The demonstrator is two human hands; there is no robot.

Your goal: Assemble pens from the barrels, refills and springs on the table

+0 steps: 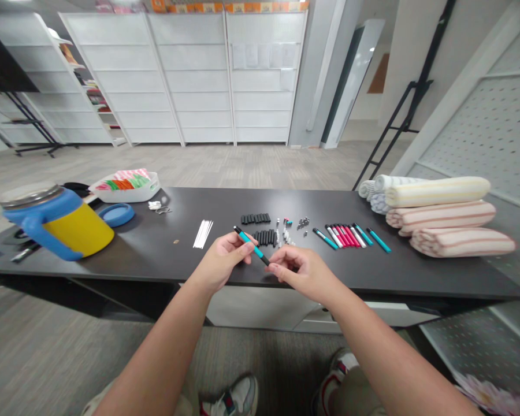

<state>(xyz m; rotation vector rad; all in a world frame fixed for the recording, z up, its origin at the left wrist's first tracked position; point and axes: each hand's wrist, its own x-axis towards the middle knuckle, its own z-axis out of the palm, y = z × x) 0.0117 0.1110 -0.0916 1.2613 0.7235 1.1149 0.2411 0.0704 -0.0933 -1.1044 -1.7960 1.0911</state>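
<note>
A teal marker pen [250, 244] with black ends is held at a slant between my two hands, above the front of the dark table. My left hand [226, 257] is closed around its upper barrel, thumb on top. With thumb and fingertips, my right hand [298, 269] pinches the black lower end. Just beyond lie two rows of black caps [255, 219] and small white and metal parts [286, 231]. Nearest on the right is a row of teal, white and pink-red marker pens [345, 236]. Thin white sticks [203, 234] lie left of my left hand.
A blue and yellow mug [75, 222], a blue lid [117, 214] and a white tray [146, 192] of colourful packets stand at the left of the dark table [147, 254]. Rolled striped towels [446, 214] are stacked at the right. White shelving panels [190, 81] stand behind.
</note>
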